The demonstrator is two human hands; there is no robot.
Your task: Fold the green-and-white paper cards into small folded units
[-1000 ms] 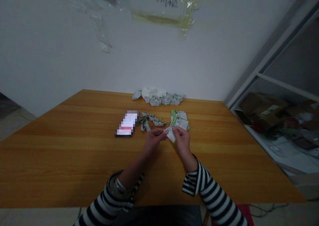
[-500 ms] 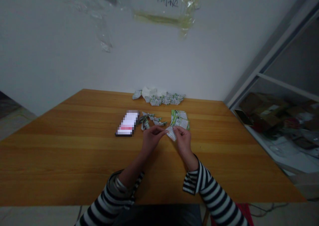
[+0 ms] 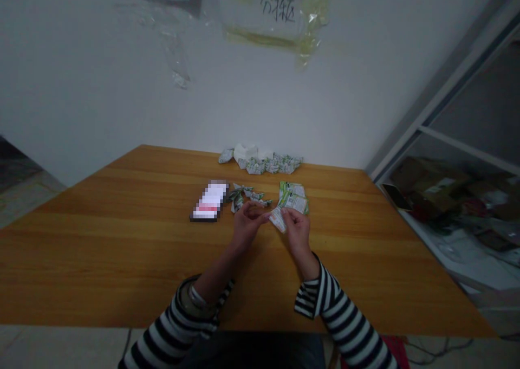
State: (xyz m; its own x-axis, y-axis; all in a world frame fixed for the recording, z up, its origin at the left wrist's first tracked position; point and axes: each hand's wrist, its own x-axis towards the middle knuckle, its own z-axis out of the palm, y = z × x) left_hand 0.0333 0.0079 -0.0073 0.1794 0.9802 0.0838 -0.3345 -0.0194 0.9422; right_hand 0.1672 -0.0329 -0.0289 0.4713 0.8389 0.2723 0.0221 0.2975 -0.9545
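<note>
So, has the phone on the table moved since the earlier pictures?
No. Against the table, the phone lies in the same spot, just left of the crumpled scraps; only the view has shifted slightly.

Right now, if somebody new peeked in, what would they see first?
Probably the bright phone, its screen blurred into squares, lying on the wooden table ahead and left of the hands. Next, the black-and-white striped sleeves lead up to those hands, with a small printed piece between their fingertips. Crumpled scraps line the table's far edge.
</note>
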